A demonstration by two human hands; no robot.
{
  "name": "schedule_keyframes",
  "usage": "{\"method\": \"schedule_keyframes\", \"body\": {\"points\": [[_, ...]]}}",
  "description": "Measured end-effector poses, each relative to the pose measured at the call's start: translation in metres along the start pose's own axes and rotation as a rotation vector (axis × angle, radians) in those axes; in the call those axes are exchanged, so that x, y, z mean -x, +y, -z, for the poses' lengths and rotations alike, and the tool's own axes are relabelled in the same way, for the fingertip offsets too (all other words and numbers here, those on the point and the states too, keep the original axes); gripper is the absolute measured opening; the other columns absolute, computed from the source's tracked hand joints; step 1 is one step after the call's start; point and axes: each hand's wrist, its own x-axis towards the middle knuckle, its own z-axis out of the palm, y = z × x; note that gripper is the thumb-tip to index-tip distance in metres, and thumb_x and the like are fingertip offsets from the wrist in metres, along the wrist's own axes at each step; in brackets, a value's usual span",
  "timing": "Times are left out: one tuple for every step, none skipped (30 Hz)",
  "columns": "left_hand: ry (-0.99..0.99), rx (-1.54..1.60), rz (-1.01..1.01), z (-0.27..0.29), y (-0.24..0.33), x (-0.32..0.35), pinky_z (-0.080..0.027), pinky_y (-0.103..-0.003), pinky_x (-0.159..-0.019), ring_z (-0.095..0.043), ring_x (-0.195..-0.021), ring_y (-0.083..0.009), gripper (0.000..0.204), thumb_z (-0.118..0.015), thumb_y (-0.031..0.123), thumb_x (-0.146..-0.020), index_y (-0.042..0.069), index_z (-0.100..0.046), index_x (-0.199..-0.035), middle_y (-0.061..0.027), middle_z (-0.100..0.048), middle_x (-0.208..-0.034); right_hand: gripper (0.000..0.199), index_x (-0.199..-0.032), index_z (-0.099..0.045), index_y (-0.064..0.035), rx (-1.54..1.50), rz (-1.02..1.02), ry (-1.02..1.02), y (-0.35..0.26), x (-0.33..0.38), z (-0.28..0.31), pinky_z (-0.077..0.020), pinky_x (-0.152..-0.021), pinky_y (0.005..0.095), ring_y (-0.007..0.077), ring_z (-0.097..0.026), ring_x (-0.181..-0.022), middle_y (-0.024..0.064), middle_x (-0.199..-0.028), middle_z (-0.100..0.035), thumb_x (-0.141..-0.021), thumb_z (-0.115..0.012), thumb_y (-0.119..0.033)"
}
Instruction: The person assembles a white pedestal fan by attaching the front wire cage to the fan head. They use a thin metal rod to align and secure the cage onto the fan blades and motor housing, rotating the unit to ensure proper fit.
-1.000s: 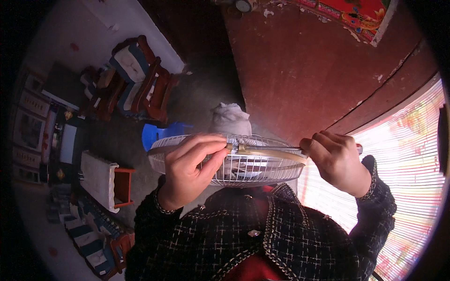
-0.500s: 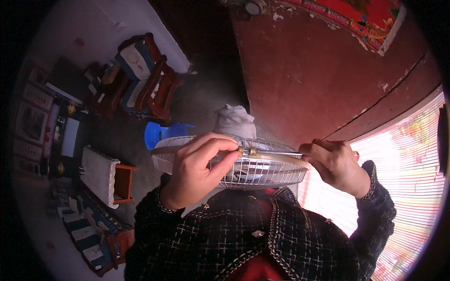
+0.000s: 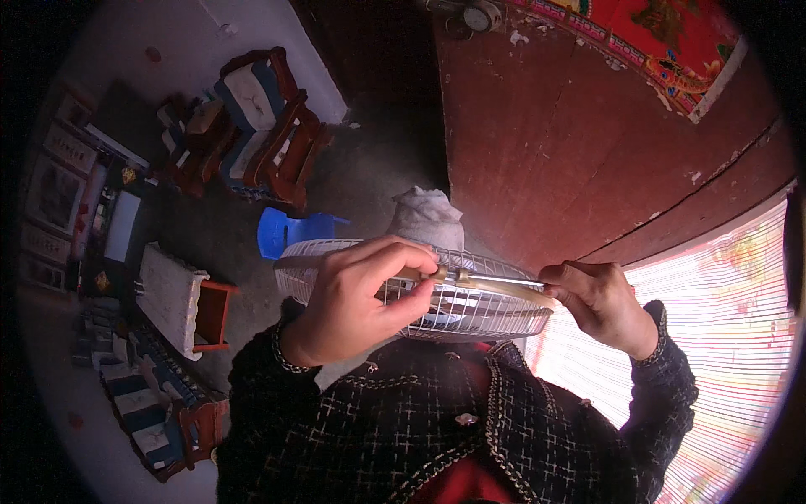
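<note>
A round electric fan (image 3: 457, 323) with a white wire cage and a tan rim band stands before my chest, its rim turned up toward me. My left hand (image 3: 340, 302) is closed at the top of the rim, thumb and forefinger pinching a small tan clip (image 3: 441, 274). From the right, my right hand (image 3: 600, 302) grips a screwdriver (image 3: 499, 280). Its bright metal shaft lies along the rim and reaches the clip; the handle is hidden in my fingers. Whether the tip sits in a screw cannot be made out.
Beyond the fan sits a pale cloth bundle (image 3: 426, 220), with a blue plastic stool (image 3: 290, 231) to its left. Wooden sofas (image 3: 277, 134) and a cloth-covered table (image 3: 172, 294) stand farther left. A reddish-brown door (image 3: 571, 143) and a striped curtain (image 3: 722, 336) bound the right.
The view has shifted slightly. Both hands keep their hold at the fan's rim, the left pinching the clip and the right on the screwdriver. The screwdriver's handle end no longer shows behind my right hand.
</note>
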Motion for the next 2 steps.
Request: {"method": "schedule_keyframes", "body": {"points": [[-0.017, -0.015, -0.006, 0.0005, 0.0000, -0.0005, -0.055, -0.033, -0.078, -0.070, -0.090, -0.0246, 0.020, -0.074, -0.002, -0.073, -0.002, -0.065, -0.090, -0.0137, -0.070, -0.094, 0.008, -0.090, -0.063, -0.0022, 0.001, -0.014, -0.006, -0.0001, 0.0006, 0.0008, -0.0532, -0.057, 0.0356, 0.0285, -0.069, -0.067, 0.0121, -0.081, -0.069, -0.083, -0.066, -0.006], [-0.034, -0.030, -0.012, 0.0011, -0.0001, -0.0013, -0.055, -0.034, -0.078, -0.070, -0.091, -0.0247, 0.021, -0.074, -0.001, -0.073, -0.002, -0.064, -0.092, -0.0137, -0.070, -0.095, 0.006, -0.089, -0.064, -0.0044, 0.007, -0.012, -0.012, 0.0009, 0.0010, 0.0016, -0.0537, -0.058, 0.0357, 0.0293, -0.069, -0.069, 0.0127, -0.083, -0.069, -0.086, -0.064, -0.010]]}}
